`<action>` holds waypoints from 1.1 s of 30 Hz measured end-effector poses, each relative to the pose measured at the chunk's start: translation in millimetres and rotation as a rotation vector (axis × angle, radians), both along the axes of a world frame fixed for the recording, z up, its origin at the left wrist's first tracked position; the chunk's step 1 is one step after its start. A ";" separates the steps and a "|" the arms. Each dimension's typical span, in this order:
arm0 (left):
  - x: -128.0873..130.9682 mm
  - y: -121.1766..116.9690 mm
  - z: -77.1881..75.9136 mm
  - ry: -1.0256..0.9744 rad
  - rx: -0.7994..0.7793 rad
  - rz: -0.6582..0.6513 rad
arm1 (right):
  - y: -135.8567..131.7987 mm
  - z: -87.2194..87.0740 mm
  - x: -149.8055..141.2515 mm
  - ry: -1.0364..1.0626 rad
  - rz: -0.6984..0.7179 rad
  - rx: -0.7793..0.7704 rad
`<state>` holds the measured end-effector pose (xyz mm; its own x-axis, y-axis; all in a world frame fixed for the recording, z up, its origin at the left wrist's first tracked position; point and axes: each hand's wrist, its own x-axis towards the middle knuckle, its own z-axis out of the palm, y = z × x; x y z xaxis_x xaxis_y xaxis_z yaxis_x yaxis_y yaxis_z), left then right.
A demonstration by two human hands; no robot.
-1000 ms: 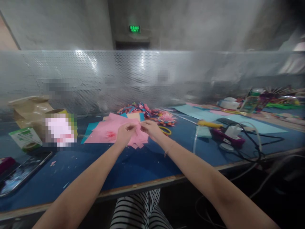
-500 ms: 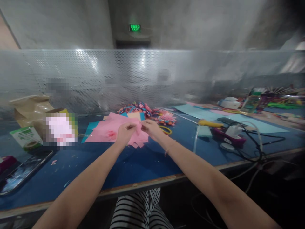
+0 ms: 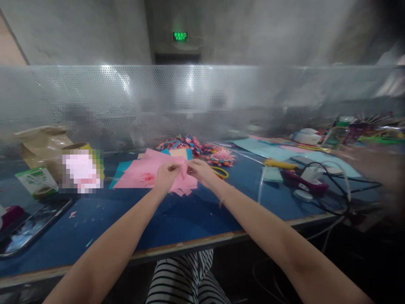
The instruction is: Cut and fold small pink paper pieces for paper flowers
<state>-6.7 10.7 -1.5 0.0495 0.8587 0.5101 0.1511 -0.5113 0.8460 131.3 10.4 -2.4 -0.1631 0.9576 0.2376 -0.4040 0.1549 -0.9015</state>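
Observation:
Both hands meet over a spread of pink paper (image 3: 134, 176) on the blue table. My left hand (image 3: 166, 175) is closed, thumb and fingers pinching a small piece of pink paper (image 3: 183, 169). From the other side, my right hand (image 3: 201, 171) pinches the same piece, its fingertips close to those of the left. How the piece is folded is too small to tell. Below the hands lie overlapping cut pink pieces (image 3: 185, 185). A red mark shows on the larger pink sheets, and blue paper (image 3: 118, 171) sticks out at their left.
Behind the hands is a heap of paper flowers (image 3: 221, 156); yellow scissor-like loops (image 3: 220, 172) lie beside my right wrist. Rightward are a yellow-handled tool (image 3: 280, 164), light blue sheets (image 3: 262, 148) and cables (image 3: 344, 185). A phone (image 3: 34, 226) and brown bag (image 3: 46, 145) occupy the left.
The hands keep almost the same pinch on the pink paper. The view has shifted slightly, and a dark blurred shape now covers part of the table's far right.

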 end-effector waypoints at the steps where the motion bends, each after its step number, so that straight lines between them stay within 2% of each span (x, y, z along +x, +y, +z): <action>1: -0.3 0.5 -0.3 -0.008 -0.002 -0.001 | -1.3 0.5 -0.9 -0.019 0.009 -0.010; 11: -1.6 2.1 -1.2 -0.015 -0.005 0.024 | -2.3 -1.3 -1.3 -0.193 -0.073 0.027; 23: -2.5 1.6 -2.8 0.011 0.007 0.073 | -4.6 0.1 -2.6 -0.219 0.018 -0.008; 33: -3.5 4.1 -5.0 0.017 0.000 0.077 | -4.5 -4.4 -1.9 -0.414 0.094 -0.018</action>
<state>-10.2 14.8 -6.5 -0.0082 0.8601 0.5100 0.2049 -0.4978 0.8428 129.3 5.9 -6.8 -0.3279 0.9374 0.1169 -0.0185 0.1174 -0.9929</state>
